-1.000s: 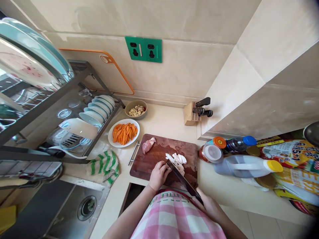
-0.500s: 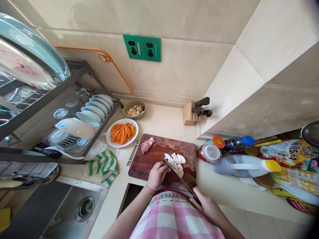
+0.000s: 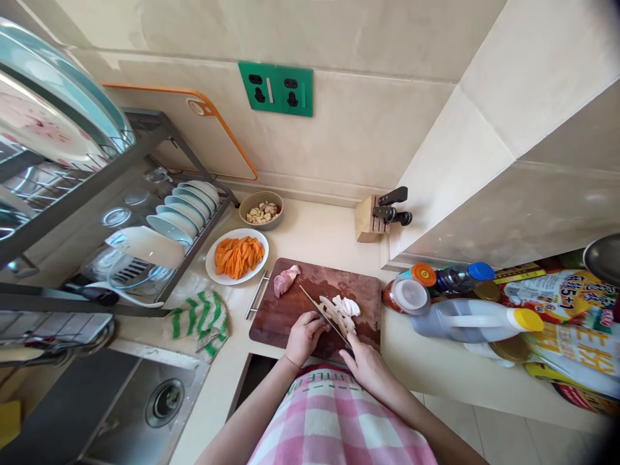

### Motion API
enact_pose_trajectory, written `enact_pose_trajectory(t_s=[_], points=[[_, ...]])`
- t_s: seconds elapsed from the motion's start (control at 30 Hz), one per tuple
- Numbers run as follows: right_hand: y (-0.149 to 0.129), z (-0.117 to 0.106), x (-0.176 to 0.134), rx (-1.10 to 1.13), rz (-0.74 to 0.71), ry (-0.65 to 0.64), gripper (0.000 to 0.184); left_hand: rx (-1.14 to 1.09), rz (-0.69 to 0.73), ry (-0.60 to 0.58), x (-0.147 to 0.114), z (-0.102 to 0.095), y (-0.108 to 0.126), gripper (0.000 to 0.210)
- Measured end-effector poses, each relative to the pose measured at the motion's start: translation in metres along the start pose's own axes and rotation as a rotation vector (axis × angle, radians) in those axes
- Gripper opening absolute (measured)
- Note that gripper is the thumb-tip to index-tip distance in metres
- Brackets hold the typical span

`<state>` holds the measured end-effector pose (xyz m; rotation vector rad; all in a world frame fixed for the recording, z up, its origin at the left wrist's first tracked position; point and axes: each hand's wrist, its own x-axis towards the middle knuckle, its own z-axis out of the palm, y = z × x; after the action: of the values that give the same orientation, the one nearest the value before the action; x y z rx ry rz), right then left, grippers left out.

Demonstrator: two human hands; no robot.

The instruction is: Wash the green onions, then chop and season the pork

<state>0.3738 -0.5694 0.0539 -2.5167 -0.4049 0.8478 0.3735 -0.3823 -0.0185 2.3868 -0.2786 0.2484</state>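
Observation:
On the wet, dark brown cutting board (image 3: 276,323), my right hand (image 3: 365,361) grips a kitchen knife (image 3: 332,323) by its handle. The blade slants up and left across the board. Close against its left side is my left hand (image 3: 305,337), fingers curled and pressed together; whatever lies beneath the fingertips is hidden. Pale meat slices (image 3: 341,313) are bunched along the blade's right side. A pink uncut piece of meat (image 3: 287,280) rests at the board's upper left, apart from both hands.
Left of the board stand a plate of sliced carrots (image 3: 237,257), a bowl of garlic cloves (image 3: 262,210), a striped cloth (image 3: 201,320) and a dish rack (image 3: 145,155). A knife block (image 3: 367,219) is behind. Jars and an oil jug (image 3: 465,320) crowd the right. The sink (image 3: 130,413) lies lower left.
The knife and my right hand have moved forward and left, so the tip now reaches past my left fingers toward the uncut piece. My left hand has barely moved.

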Motion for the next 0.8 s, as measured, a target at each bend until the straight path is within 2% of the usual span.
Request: enact_pose_trajectory(t_s=[0.2, 0.3, 0.6, 0.7, 0.8], points=[[0.046, -0.006, -0.044, 0.11, 0.075, -0.075, 0.036, 0.004, -0.045, -0.002, 0.0, -0.002, 0.0, 0.024], [0.055, -0.011, -0.059, 0.069, 0.097, -0.102, 0.038, -0.016, -0.055, -0.009, -0.001, -0.002, -0.002, 0.025], [0.05, -0.017, -0.062, 0.058, 0.065, -0.094, 0.028, -0.046, -0.045, -0.004, -0.001, -0.002, -0.003, 0.025], [0.034, -0.017, -0.046, 0.037, 0.028, -0.099, 0.024, -0.052, -0.04, 0.004, -0.001, 0.0, -0.005, 0.024], [0.012, -0.012, -0.017, 0.008, -0.026, -0.035, 0.025, -0.064, -0.032, 0.012, -0.002, 0.001, -0.006, 0.023]])
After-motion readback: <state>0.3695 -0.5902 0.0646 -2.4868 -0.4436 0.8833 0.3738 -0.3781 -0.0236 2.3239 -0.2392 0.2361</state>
